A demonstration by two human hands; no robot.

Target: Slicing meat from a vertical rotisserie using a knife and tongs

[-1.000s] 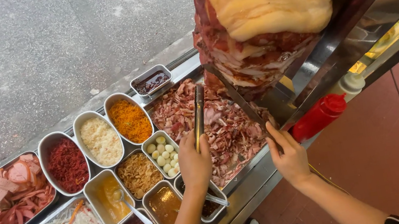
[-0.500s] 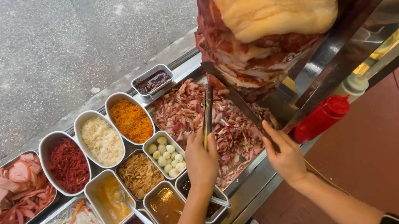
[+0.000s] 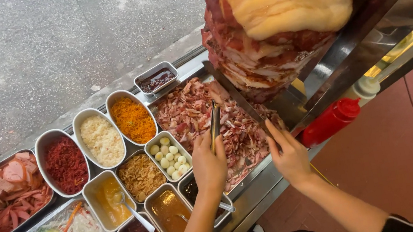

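The scene is lit evenly by soft daylight; only faint shadows are cast beneath the hands (image 3: 250,162). Mild glare is seen on the slanted steel panel (image 3: 343,62) beyond the right hand. Focus is sharp throughout, with slight stretching towards the edges.
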